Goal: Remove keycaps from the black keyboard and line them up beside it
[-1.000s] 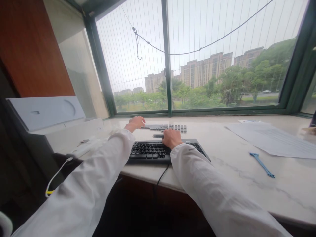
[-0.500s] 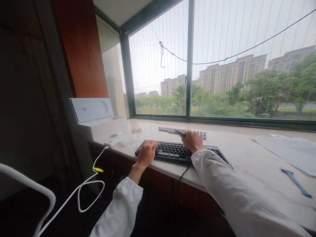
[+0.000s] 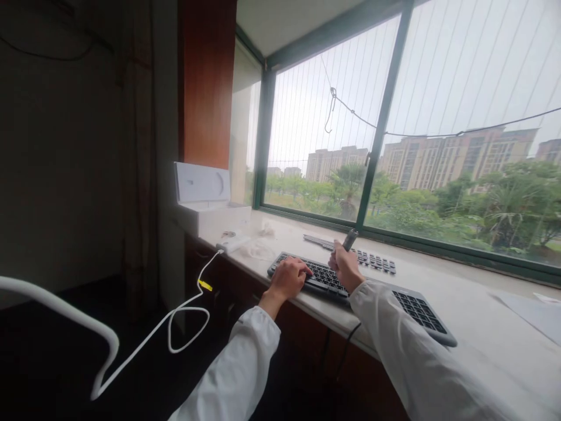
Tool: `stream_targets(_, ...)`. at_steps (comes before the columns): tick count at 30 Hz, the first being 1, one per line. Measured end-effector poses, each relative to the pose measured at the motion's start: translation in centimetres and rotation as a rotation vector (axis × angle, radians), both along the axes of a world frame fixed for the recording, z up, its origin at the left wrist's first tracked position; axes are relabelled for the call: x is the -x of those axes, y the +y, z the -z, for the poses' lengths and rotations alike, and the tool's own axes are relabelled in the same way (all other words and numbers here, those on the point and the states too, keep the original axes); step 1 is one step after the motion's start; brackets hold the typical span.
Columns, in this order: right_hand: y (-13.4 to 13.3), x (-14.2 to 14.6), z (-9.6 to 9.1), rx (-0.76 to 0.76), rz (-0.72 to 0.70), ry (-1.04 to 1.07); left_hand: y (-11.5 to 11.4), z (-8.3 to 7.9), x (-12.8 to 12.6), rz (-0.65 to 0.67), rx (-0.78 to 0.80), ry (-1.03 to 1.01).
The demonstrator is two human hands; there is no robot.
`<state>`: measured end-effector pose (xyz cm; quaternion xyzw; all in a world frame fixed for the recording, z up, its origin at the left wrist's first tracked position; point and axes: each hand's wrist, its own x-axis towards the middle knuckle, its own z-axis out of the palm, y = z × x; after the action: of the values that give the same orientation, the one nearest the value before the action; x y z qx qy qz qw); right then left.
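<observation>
On the windowsill counter lies a dark keyboard [image 3: 418, 311], its right end exposed with keys seemingly stripped of caps. My left hand [image 3: 288, 279] rests on the keyboard's left part, fingers stretched over the keys and holding nothing visible. Closed around a dark, stick-like tool [image 3: 350, 240] is my right hand [image 3: 345, 268], above the middle of the keyboard. The tool's blunt end points up and away; its lower end is hidden by the hand. Behind the keyboard, loose dark keycaps [image 3: 376, 261] lie in rows.
An open white box [image 3: 214, 217] stands at the left end of the counter [image 3: 477, 327]. Beside it sits a white plug piece [image 3: 234, 243] with a white cable [image 3: 193, 302] hanging down. Crumpled clear plastic [image 3: 258, 250] lies near. Papers [image 3: 532, 313] are at right, below the window.
The view has turned left, so the scene sits further right. My right hand has rotated, bringing the tool from pointing sideways to pointing up. My left hand stays on the keyboard.
</observation>
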<state>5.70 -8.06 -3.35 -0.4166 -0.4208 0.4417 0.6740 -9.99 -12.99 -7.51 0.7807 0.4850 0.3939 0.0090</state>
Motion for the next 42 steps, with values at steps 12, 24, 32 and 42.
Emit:
stream_targets(12,0.0,2.7,1.5,0.060,-0.175,0.225,0.1,0.0,0.2,0.012,0.007,0.012)
stream_targets(24,-0.6,3.2,1.4,0.065,-0.211,0.178,0.2,0.1,0.1,-0.002,0.020,0.008)
stream_targets(32,-0.2,3.6,1.8,0.002,-0.353,0.134,0.8,0.1,0.6,0.004,0.105,-0.006)
stream_targets(42,-1.7,3.9,2.4,-0.195,-0.456,-0.194,1.4,0.4,1.3,0.104,0.051,0.002)
